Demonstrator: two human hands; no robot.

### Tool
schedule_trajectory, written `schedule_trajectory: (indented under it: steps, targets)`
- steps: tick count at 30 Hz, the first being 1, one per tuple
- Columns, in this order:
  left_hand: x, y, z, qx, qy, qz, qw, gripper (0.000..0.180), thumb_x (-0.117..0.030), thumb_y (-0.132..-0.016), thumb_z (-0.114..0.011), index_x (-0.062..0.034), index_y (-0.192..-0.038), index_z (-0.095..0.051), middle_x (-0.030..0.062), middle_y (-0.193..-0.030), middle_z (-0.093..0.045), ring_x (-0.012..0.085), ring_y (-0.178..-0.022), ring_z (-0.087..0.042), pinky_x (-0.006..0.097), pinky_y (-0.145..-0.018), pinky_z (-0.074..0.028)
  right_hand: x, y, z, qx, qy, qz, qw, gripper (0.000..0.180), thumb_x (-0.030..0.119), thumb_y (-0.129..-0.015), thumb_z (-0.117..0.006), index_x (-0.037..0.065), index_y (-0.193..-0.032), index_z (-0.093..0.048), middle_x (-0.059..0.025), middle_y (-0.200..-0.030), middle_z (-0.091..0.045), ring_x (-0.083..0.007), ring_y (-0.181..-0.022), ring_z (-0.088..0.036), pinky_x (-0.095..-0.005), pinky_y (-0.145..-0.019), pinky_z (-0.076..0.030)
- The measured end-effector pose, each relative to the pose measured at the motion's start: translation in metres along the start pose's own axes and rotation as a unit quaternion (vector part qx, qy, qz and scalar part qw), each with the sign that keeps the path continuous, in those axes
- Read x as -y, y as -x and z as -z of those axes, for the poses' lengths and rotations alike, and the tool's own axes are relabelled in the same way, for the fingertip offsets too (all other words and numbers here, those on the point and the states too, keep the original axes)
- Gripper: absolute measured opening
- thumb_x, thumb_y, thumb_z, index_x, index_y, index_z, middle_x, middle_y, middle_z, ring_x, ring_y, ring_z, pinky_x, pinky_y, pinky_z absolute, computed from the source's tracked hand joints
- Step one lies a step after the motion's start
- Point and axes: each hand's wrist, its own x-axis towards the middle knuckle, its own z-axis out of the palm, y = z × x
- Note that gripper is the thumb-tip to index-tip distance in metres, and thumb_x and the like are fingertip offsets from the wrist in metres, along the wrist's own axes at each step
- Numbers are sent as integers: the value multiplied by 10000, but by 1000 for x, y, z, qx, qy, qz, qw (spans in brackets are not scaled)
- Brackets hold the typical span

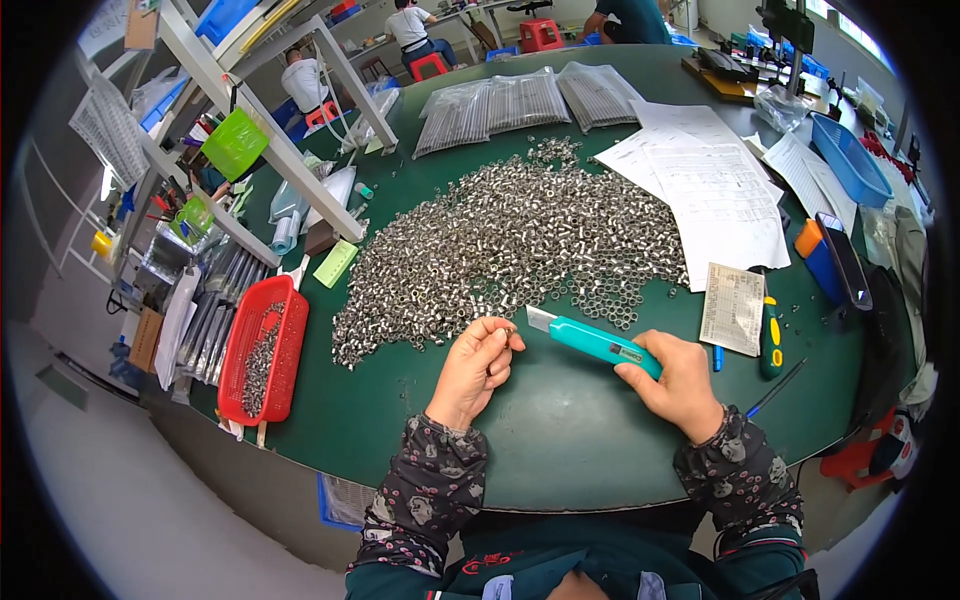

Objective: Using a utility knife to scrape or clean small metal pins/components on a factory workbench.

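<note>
My left hand (474, 366) is closed in a pinch at the near edge of a wide heap of small metal rings (520, 230). Between its thumb and fingers is a small metal ring (509, 332), mostly covered by the fingertips. A teal utility knife (600, 345) is gripped in my right hand (680, 380), its blade out and pointing left toward the pinched ring. Blade tip and ring look slightly apart. Some rings lie scattered flat at the heap's near right edge.
A red basket (264, 350) with more rings stands at the left. Paper sheets (715, 190), a metal plate (734, 308) and a yellow-green handled tool (771, 338) lie at the right. Bagged tubes (490, 108) lie behind the heap. A shelf frame (270, 125) rises at the left.
</note>
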Motion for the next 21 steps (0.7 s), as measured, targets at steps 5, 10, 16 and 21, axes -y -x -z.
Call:
schedule_trajectory:
  steps: [5, 10, 16, 21]
  targets:
    - [0, 0, 1, -19, -29, -6, 999, 122, -57, -871, -449, -32, -963, -524, 48, -788, -534, 26, -497, -335, 138, -380, -259, -2, 0, 0, 27, 5, -34, 999, 243, 263, -696, -651, 39, -764, -587, -129, -646, -564, -302, -571, -550, -366, -510, -422]
    - [2, -2, 8, 16, 27, -2, 999, 172, -31, -846, -472, -29, -1013, -514, 54, -807, -533, 35, -537, -365, 148, -394, -277, -1, 1, -1, 62, -18, -44, 997, 265, 286, -697, -648, 37, -777, -602, -140, -657, -581, -300, -589, -565, -368, -525, -429]
    - [4, -3, 4, -19, 7, -25, 999, 143, -21, -846, -472, -27, -988, -493, 54, -804, -544, 28, -517, -367, 143, -384, -282, -3, 1, -2, 103, -39, -87, 990, 285, 306, -692, -655, 39, -780, -608, -144, -629, -578, -298, -582, -571, -366, -532, -432]
    - [4, -3, 1, -3, 32, -26, 999, 129, -27, -852, -470, -29, -978, -492, 55, -836, -542, 29, -521, -371, 140, -379, -279, -4, 1, -2, 108, -43, -93, 989, 281, 307, -692, -654, 46, -788, -614, -145, -620, -577, -295, -570, -571, -363, -526, -430]
